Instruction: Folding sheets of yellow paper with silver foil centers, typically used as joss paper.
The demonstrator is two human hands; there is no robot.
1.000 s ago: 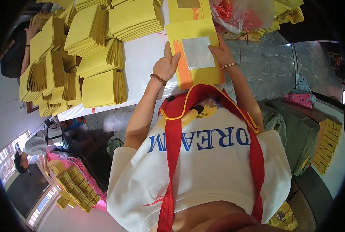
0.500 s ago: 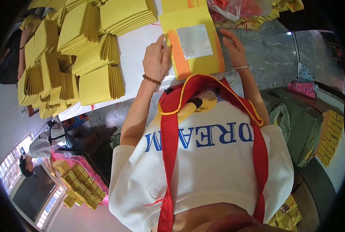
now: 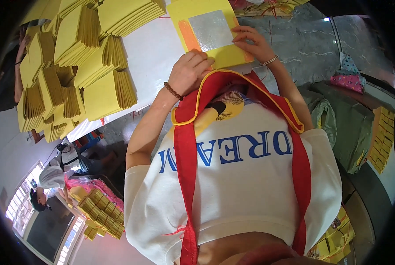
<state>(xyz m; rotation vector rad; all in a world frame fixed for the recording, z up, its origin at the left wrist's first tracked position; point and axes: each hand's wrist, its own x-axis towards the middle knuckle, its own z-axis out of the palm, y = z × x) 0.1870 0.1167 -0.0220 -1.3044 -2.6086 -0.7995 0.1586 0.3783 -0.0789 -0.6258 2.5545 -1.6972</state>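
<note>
At a white-topped counter (image 3: 146, 55), we see a worker in a red apron with yellow piping (image 3: 187, 108) bent over a flat yellow paper sheet (image 3: 226, 54), which bears a silver square patch (image 3: 212, 30) and orange side bands. The sheet lies directly ahead of the body, slanting away to the upper left; its far end meets the top of our view, so we judge only that its long axis runs outward from the chest. The left hand (image 3: 188, 70) sits closest to the near left corner, its fingers bunched and curled against the edge; whether they pinch the paper, we cannot tell. The right hand (image 3: 251, 42) comes in from the right edge, fingers reaching over the paper beside the patch, with a narrow gap between them and the thumb and nothing gripped that we can see. To the left, we find fanned stacks of folded yellow paper (image 3: 101, 95).
</note>
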